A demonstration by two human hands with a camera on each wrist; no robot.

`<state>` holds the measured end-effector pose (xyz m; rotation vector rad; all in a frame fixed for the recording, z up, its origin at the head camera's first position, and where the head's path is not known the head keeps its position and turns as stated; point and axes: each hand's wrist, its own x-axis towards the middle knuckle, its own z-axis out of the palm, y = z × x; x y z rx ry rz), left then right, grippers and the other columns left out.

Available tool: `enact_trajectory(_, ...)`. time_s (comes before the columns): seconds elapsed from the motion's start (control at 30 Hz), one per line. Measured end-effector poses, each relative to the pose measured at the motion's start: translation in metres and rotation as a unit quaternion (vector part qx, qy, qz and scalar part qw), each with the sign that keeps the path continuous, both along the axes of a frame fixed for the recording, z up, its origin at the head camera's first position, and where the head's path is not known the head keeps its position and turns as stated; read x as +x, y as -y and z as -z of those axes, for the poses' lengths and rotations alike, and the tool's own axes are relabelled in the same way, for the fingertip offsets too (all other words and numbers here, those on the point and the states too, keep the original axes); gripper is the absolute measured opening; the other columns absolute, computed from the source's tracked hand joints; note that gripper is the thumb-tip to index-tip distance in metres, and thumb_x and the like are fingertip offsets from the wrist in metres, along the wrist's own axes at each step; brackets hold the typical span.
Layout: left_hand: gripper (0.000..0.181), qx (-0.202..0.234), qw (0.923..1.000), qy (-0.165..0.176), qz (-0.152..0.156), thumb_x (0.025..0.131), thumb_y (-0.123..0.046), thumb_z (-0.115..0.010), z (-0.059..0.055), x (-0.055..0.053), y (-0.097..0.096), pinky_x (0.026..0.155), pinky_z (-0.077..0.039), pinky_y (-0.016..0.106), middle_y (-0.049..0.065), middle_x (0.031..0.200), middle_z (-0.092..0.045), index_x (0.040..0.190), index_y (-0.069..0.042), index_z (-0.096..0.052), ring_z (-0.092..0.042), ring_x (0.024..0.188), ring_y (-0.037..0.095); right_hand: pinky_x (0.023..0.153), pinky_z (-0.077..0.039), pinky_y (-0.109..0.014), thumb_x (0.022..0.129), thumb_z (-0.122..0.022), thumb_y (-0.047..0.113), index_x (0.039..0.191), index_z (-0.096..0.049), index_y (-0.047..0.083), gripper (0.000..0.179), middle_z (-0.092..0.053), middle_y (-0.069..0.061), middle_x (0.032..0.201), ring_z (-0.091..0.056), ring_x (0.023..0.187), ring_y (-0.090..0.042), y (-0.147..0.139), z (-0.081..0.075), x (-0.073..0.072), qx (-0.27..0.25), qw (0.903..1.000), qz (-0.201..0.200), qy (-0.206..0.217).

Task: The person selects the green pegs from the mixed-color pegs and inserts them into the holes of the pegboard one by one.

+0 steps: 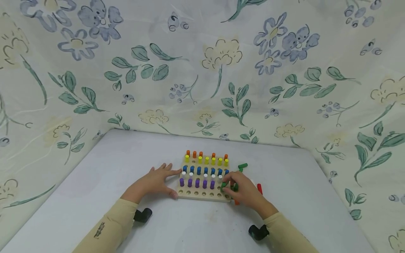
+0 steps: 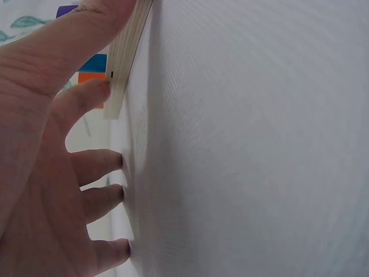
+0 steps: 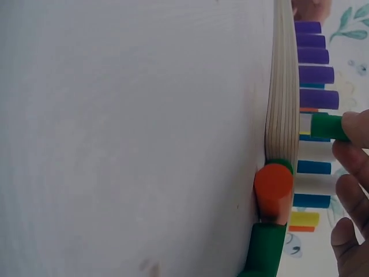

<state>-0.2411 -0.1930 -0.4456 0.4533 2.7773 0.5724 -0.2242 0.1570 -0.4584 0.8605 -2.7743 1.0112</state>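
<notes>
A wooden pegboard (image 1: 202,198) lies on the table with rows of upright orange, yellow, blue, white and purple pegs (image 1: 197,183). Its nearest row shows bare holes. My left hand (image 1: 157,181) is spread at the board's left side, thumb and index finger touching its edge; in the left wrist view the other fingertips rest on the table. My right hand (image 1: 246,191) pinches a green peg (image 3: 327,126) between thumb and fingertips, above the board's near right corner. The peg's lower end looks clear of the board, beside the purple row.
Loose pegs lie right of the board: a green peg (image 1: 243,165), a red peg (image 1: 259,189) and an orange peg (image 3: 273,187) against the board's edge, with another green peg (image 3: 266,248) beside it. Patterned cloth (image 1: 196,70) hangs behind the white table (image 1: 142,144).
</notes>
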Motion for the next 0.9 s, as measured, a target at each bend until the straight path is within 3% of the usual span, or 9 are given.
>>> enact_trajectory(0.43,0.104,0.0,1.0,-0.002,0.0,0.066,-0.062,-0.086,0.002,-0.001,0.001,0.119,-0.004,0.07,0.026,0.163,-0.024,0.154,-0.021,-0.047,-0.011,0.152,0.049,0.08,-0.055,-0.024,0.094,-0.076,0.023,0.113,-0.065,0.023,0.023,-0.059,0.013,0.1,-0.055,0.093,-0.008,0.014,-0.001,0.004,0.001,0.9999,-0.002,0.017)
enact_trajectory(0.6,0.105,0.0,1.0,0.0,-0.003,0.066,-0.062,-0.086,0.002,-0.001,0.001,0.119,-0.004,0.07,0.026,0.163,-0.024,0.154,-0.021,-0.047,-0.011,0.152,0.049,0.081,-0.055,-0.025,0.094,-0.076,0.024,0.112,-0.065,0.024,0.022,-0.062,0.015,0.103,-0.056,0.095,-0.009,0.02,0.001,0.002,-0.005,0.9999,-0.013,0.003)
enact_trajectory(0.9,0.104,-0.002,1.0,-0.001,-0.002,0.066,-0.062,-0.086,0.001,-0.001,0.0,0.119,-0.005,0.07,0.026,0.163,-0.025,0.154,-0.021,-0.047,-0.012,0.152,0.048,0.081,-0.056,-0.027,0.093,-0.077,0.021,0.11,-0.066,0.022,0.02,-0.061,0.014,0.102,-0.055,0.094,-0.011,0.032,0.0,0.001,-0.007,0.9995,-0.027,0.015)
